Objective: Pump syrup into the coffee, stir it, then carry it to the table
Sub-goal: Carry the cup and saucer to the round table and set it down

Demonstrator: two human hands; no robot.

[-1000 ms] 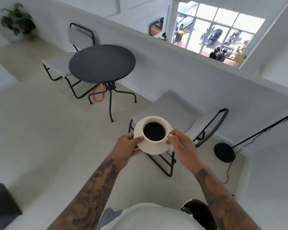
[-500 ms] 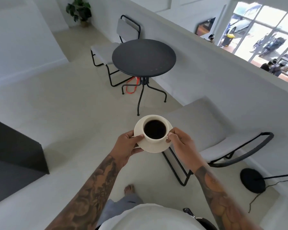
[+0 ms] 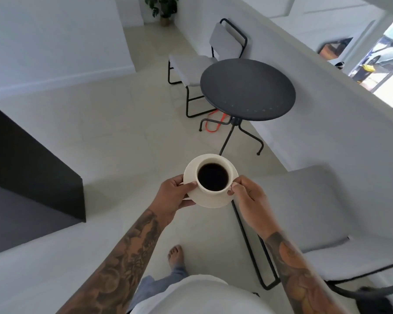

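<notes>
Between the two hands, held in the air above the pale floor [image 3: 100, 137], sits a cream cup [image 3: 213, 180] on its saucer [image 3: 210, 201], the cup full of black coffee [image 3: 212, 179] nearly to the rim. The left hand [image 3: 173, 194] grips the saucer's left edge, thumb lying on top of the rim and fingers curled beneath it. The right hand [image 3: 250, 198] pinches at the cup's right side, thumb and forefinger closed there (whether on a handle cannot be told, since the fingers cover it), with the rest of the hand beside the saucer's right edge.

Ahead and slightly right stands the round dark table [image 3: 247, 89] on thin black legs, its top well apart from the cup. A grey-cushioned chair [image 3: 204, 62] with a black frame stands beyond the table, partly behind it, and an orange cord [image 3: 214, 126] lies on the floor under it. A second grey chair [image 3: 304, 211] is close on the right, its black leg running just below the saucer and right wrist. A dark counter block [image 3: 32, 168] fills the left side. A potted plant [image 3: 162, 7] stands at the far wall. One bare foot [image 3: 175, 254] shows below the cup.
</notes>
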